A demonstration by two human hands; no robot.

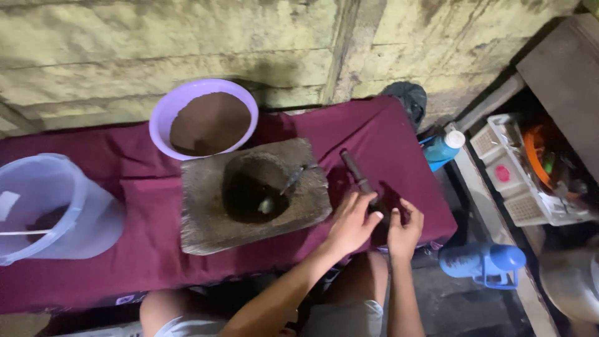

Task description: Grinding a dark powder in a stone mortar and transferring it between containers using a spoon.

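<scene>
Presently, we note both hands, left hand (350, 223) and right hand (404, 232), fingers curled onto the dark pestle (362, 181) lying on the table (137, 249) beside the stone mortar (253, 195). Purple bowl (204, 118) holds brown powder; mortar contents look dark, a spoon (284, 187) resting inside.

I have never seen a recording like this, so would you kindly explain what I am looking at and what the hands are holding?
There is no machine here: one camera on a person's head looks down at their two bare hands. In front lies a dark red cloth with a stone mortar holding a spoon. Behind it stands a purple bowl of brown powder, and at the far left a clear plastic jug. The left hand and right hand both rest on a dark pestle lying on the cloth; how firm the grip is cannot be told.
</scene>
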